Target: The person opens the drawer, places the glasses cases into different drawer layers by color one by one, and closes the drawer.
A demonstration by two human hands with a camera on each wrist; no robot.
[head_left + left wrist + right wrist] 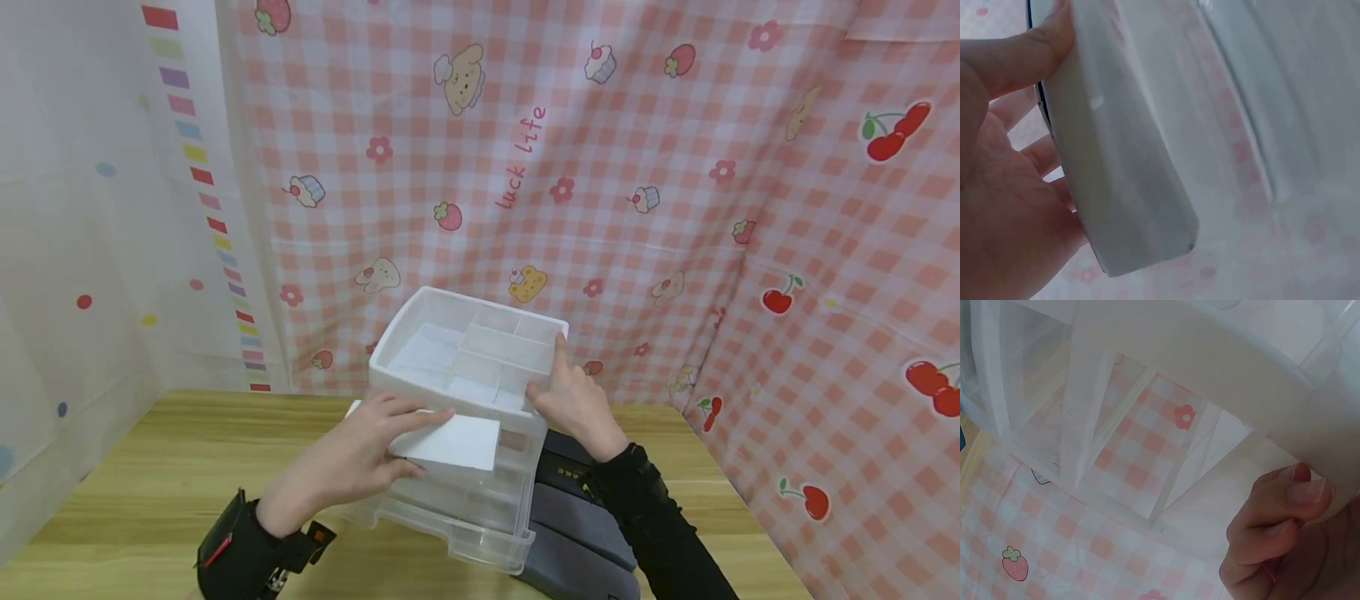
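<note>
near us, grey cases [577, 557] lie between the clear drawer unit [487, 543] and the right edge of the table [97, 517]; above the unit our left hand [360, 454] pinches a white box [459, 442], likely for control; toward the back edge our right hand [577, 404] touches the top tray [423, 354], perhaps steadying it; whether it grips, we cannot tell.

White box [459, 442], whitish tray [480, 407], pink-white checked cloth [480, 167], grey cases [577, 560].

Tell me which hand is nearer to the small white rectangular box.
Left. The left hand grips the box; the right hand is farther off, at the right edge of the translucent white plastic divided tray.
</note>
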